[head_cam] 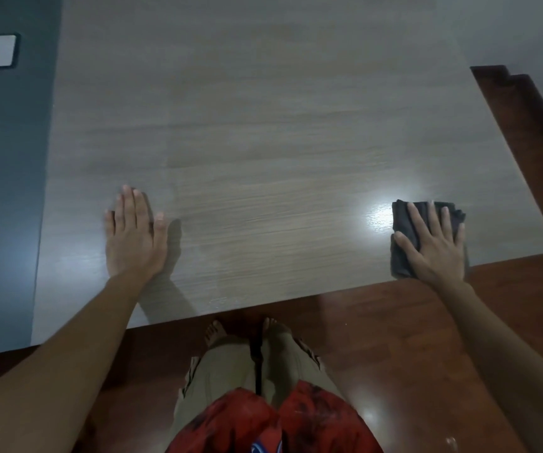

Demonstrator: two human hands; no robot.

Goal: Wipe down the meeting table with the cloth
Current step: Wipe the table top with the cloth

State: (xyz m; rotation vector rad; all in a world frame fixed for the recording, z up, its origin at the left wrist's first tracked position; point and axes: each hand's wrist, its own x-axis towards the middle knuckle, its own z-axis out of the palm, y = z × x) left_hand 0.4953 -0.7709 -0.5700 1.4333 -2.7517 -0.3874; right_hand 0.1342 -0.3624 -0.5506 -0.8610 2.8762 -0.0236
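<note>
right hand (433, 243) spread flat, pressing dark cloth (405, 223) near surface (263, 125) corner | left hand (132, 232) flat on surface, fingers together, holding nothing

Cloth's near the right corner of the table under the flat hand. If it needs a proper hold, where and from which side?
Take the cloth by its far-left part, which sticks out past the fingers of the right hand. Come from above and curl the fingers over that edge: it lies folded flat on the table, so there is nothing to get under.
</note>
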